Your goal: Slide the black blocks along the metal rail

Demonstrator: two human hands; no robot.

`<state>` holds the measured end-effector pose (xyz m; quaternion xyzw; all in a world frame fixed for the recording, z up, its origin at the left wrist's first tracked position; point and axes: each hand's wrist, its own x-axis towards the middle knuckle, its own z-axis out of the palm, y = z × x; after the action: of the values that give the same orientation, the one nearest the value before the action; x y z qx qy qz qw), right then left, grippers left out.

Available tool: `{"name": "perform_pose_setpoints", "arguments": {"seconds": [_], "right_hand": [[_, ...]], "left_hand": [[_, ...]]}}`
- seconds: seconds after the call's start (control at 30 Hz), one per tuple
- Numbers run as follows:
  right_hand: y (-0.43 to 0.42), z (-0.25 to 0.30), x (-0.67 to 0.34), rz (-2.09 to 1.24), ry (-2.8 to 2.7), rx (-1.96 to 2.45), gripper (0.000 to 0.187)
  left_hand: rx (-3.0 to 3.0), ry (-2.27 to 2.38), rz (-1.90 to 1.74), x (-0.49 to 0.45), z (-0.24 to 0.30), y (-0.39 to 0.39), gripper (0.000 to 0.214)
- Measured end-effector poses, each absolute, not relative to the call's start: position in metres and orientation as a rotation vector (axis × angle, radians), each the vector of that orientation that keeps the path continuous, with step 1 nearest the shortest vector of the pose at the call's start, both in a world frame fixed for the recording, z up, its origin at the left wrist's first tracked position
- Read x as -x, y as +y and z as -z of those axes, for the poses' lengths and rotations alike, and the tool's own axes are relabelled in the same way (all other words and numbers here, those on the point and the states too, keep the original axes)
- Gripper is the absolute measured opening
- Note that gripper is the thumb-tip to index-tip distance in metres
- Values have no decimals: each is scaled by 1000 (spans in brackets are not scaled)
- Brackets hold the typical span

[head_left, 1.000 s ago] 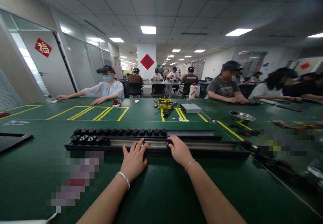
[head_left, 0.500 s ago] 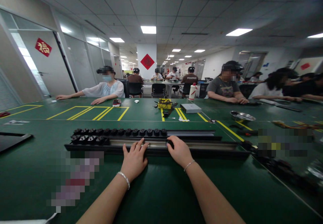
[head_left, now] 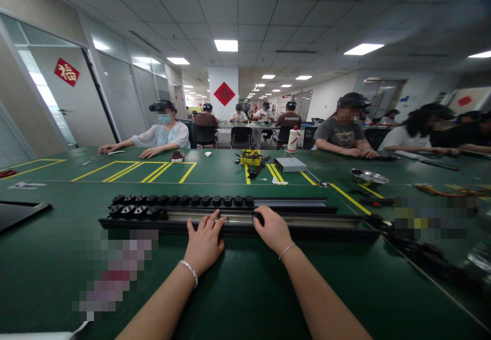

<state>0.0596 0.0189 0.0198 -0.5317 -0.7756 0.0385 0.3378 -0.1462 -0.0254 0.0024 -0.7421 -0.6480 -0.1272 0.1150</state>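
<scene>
A long black track with a shiny metal channel (head_left: 322,221) lies across the green table in front of me. Over its middle, my left hand (head_left: 204,239) rests with spread fingers on the channel, holding nothing. My right hand (head_left: 273,230) is closed around a small black module (head_left: 259,219) on the same track, mostly covered by the fingers. Several black modules (head_left: 138,211) sit at the track's left end. Just behind lies a second, parallel track (head_left: 291,203), with a row of similar black modules (head_left: 184,200) along its left and middle.
A blurred-out item (head_left: 118,273) lies front left, a black tray (head_left: 23,212) at the left edge. Farther back are a yellow box with cables (head_left: 250,157), a grey box (head_left: 290,164) and a metal bowl (head_left: 369,176). Dark parts (head_left: 425,253) lie right. Co-workers sit across the table.
My two hands and the tracks stay in place. The co-worker at the far left has drawn an outstretched hand slightly inward, with a thin white item by it.
</scene>
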Motion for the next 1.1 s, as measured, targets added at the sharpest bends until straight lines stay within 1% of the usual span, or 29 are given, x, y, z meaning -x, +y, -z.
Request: {"name": "perform_pose_setpoints", "arguments": {"seconds": [0.33,1.1], "right_hand": [[19,-20,-60,-114,-2015,1390,24],[18,-22,-62,-150,-2004,1421,22]], "left_hand": [[2191,-1885,419,147,-1,-25,56],[2176,-1907,379,146,-3,-26,58]]}}
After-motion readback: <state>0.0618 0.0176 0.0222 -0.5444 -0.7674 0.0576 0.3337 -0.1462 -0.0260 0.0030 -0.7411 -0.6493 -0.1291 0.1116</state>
